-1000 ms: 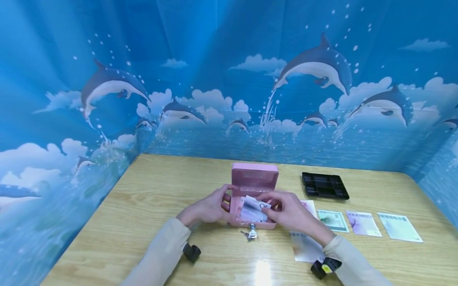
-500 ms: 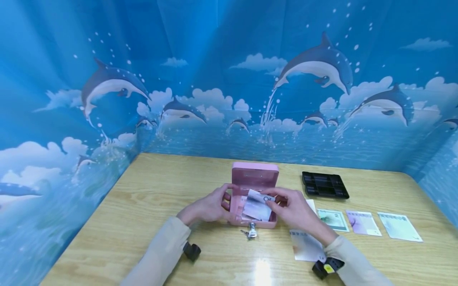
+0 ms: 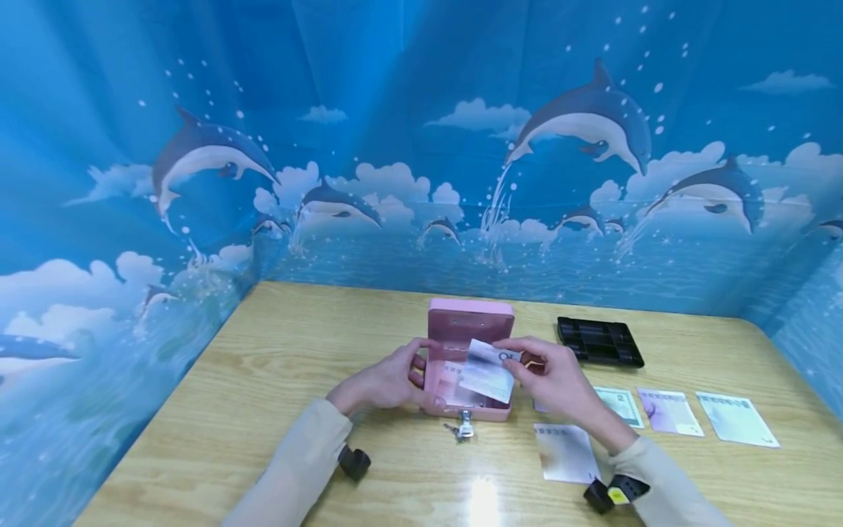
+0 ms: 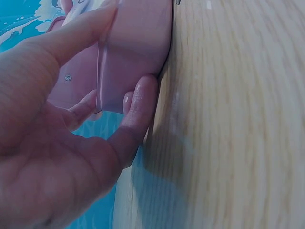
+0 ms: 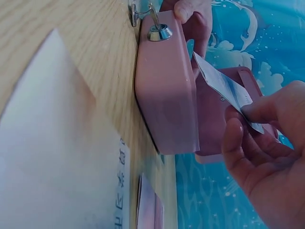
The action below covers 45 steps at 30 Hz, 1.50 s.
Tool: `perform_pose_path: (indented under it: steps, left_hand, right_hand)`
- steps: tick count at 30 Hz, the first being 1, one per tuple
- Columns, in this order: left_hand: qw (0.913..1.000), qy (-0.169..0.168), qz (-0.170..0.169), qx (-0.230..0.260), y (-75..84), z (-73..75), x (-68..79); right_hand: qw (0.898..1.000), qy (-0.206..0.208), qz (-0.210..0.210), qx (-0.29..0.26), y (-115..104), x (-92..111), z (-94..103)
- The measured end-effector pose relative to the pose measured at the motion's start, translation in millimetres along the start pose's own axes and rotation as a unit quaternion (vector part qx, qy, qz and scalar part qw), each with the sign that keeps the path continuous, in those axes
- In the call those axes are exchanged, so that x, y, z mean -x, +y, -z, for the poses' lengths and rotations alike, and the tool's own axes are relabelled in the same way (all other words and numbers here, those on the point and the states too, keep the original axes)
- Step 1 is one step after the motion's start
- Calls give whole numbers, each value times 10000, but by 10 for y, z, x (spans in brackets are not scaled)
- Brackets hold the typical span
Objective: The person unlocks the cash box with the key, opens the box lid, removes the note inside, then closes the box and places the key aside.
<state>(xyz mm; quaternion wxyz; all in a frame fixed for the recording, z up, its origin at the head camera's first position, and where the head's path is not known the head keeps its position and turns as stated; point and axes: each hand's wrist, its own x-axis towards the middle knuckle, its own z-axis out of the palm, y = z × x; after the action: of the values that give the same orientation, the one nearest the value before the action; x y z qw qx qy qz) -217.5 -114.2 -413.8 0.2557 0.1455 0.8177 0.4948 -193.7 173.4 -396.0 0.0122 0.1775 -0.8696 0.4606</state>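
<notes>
A pink cash box stands on the table with its lid raised. My left hand holds its left side, thumb near the front corner and fingers farther back; the left wrist view shows fingertips against the box wall. Between thumb and fingers my right hand pinches a pale banknote, tilted above the box's opening. In the right wrist view this banknote is seen nearly edge-on. Other paper notes lie inside the box, partly hidden. Keys hang from the front lock.
To the right a row of banknotes lies on the wooden table, among them a green one, a purple one and a pale green one. Nearer sits a greyish-brown note. Behind them is a black compartment tray.
My right hand has lifted the banknote up and to the right, uncovering more of the notes in the box. The left hand has stayed in place on the cash box.
</notes>
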Motion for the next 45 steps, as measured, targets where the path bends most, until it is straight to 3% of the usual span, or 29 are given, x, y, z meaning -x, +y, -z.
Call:
perform_pose_path:
  steps: [15,25,32,37,45]
  left_hand:
    - [9998,107,137,-69,10,-26,13]
    - [9999,-78,-94,-56,-58,22,78]
    - [9997,-129,-208,-50,-55,38,107]
    - [9994,-166,-309,-7,-55,44,111]
    - [9995,-178,-240,-108,-63,35,105]
  right_hand:
    - [9989,211,409,7,107,132,175]
    - [9998,68,160,24,104,264,281]
    - [9994,184,200,192,91,350,368]
    - [9995,111,-27,284,72,407,438]
    - [9986,104,-203,484,125,507,546]
